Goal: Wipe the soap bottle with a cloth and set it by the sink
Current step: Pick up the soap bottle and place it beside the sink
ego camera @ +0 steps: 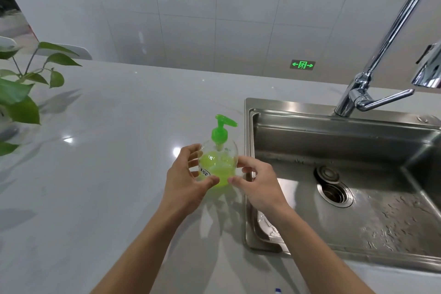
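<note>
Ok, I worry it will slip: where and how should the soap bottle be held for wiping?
Probably grip the soap bottle round its wide clear belly, from both sides, as the left hand and right hand do now. It stands upright on the counter. The green pump is narrow and probably springy, a poor hold.

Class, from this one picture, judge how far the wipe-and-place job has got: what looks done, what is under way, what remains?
Done: the soap bottle stands upright on the countertop, just left of the sink. Whether it was wiped cannot be told; no cloth shows. In hand: the left hand and right hand cup the bottle's sides, fingers loosely curled around it. Left: letting go, if wiping is finished.
</note>
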